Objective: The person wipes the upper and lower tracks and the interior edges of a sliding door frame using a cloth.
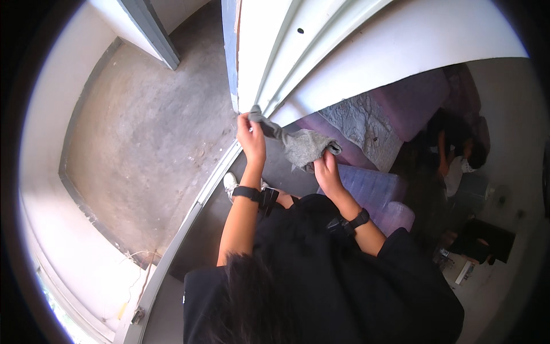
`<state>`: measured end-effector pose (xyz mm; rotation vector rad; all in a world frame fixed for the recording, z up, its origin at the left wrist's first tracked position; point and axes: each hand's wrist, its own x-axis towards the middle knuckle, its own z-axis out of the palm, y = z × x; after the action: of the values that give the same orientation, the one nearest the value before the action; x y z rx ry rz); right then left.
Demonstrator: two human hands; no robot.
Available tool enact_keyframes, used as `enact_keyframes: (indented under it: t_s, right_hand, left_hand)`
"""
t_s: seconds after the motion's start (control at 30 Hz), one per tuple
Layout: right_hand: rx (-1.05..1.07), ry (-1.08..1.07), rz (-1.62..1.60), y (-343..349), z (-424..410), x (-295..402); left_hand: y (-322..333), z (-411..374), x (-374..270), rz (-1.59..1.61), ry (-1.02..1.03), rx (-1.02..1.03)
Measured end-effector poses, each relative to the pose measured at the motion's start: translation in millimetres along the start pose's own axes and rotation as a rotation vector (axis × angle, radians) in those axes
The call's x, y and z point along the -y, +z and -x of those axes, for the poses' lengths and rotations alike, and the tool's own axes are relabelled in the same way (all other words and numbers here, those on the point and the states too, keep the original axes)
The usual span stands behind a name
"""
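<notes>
A grey cloth [306,146] is stretched between my two hands, bunched and twisted, with a wider, rolled end on the right. My left hand [251,139] pinches its narrow end close to the foot of a white panel [262,47] with raised ribs. My right hand [328,172] grips the wider end by its lower edge. From this view I cannot tell whether the cloth touches the panel. Below my hands runs a pale metal floor track [202,193], beside a white shoe [230,181] on my foot.
A bare concrete floor [133,112] lies left of the track. To the right are a purple sofa [412,99] with a grey quilted cover [365,124] and a blue-purple padded seat [365,185]. A person [455,146] bends forward at the far right, over a pale object.
</notes>
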<state>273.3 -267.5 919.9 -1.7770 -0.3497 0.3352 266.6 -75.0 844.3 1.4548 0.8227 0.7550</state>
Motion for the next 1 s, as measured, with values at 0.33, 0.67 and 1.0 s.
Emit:
enact_keyframes:
  t_s: [0.33, 0.67, 1.0]
  right_hand:
    - [0.043, 0.090, -0.096, 21.3, 8.9, 19.3]
    - [-0.076, 0.269, -0.104, 13.7, 5.5, -22.7]
    - [-0.153, 0.395, -0.113, 9.5, -0.7, -52.6]
  left_hand:
    - [15.3, -18.9, -81.1, 0.246, 0.097, 0.200]
    - [45.7, 4.3, -3.8, -0.032, 0.200, 0.213]
    - [23.2, 21.0, 79.7, 0.079, -0.199, 0.281]
